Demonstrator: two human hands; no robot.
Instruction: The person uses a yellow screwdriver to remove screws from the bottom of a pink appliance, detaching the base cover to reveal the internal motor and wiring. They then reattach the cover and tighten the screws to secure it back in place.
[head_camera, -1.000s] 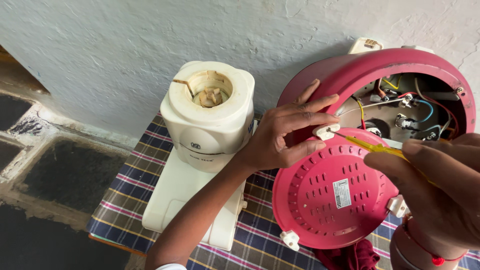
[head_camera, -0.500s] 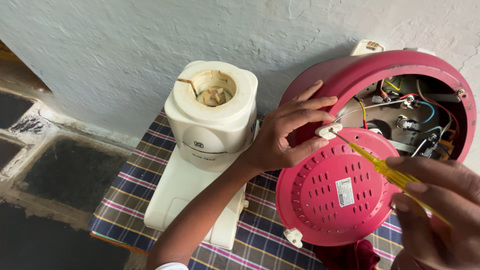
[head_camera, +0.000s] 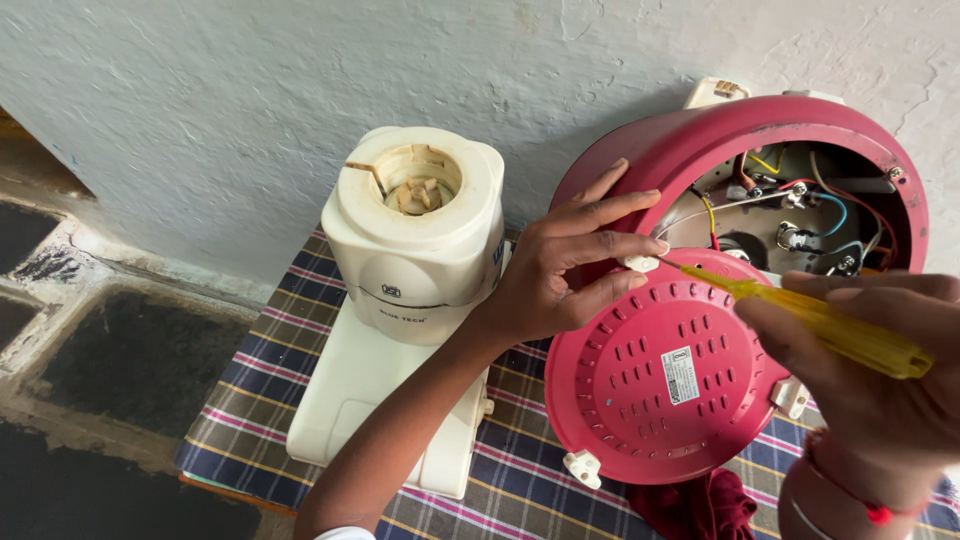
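Right hand (head_camera: 860, 385) has drawn back toward 4 o'clock, clamped on yellow screwdriver (head_camera: 810, 318); tip stays at the white foot (head_camera: 640, 263). Left hand (head_camera: 560, 270) still pinches pink base plate (head_camera: 665, 375), seemingly loosened.

Glossy red plastic base plate (head_camera: 670, 385), translucent yellow plastic screwdriver (head_camera: 820, 325), woven checked cloth (head_camera: 520, 490), rough matt plaster wall (head_camera: 250, 90).
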